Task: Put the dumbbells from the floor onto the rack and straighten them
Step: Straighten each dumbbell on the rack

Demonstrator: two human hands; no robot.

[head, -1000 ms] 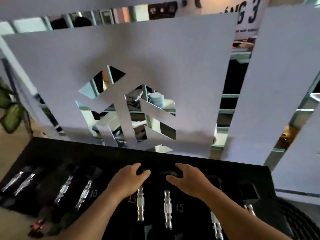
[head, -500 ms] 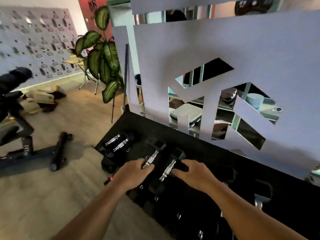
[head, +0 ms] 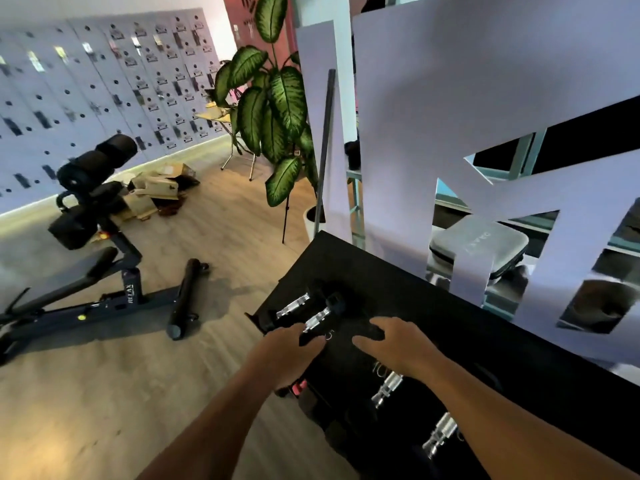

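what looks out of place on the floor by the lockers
A heap of flattened brown cardboard boxes lies loose on the wooden floor behind the black workout bench, in front of the grey locker wall; it looks dumped.

Bright daylit room, motion blur at right, wide-angle bending, rack [head: 519, 358] underexposed

Both hands over black rack [head: 450, 327], left end. Left hand [head: 289, 355] on near head of a small chrome-handled dumbbell [head: 317, 320]; second dumbbell [head: 294, 304] just beside it. Right hand [head: 398, 344] spread, palm down, grip unclear. Weight bench [head: 93, 271] on wood floor [head: 86, 393].
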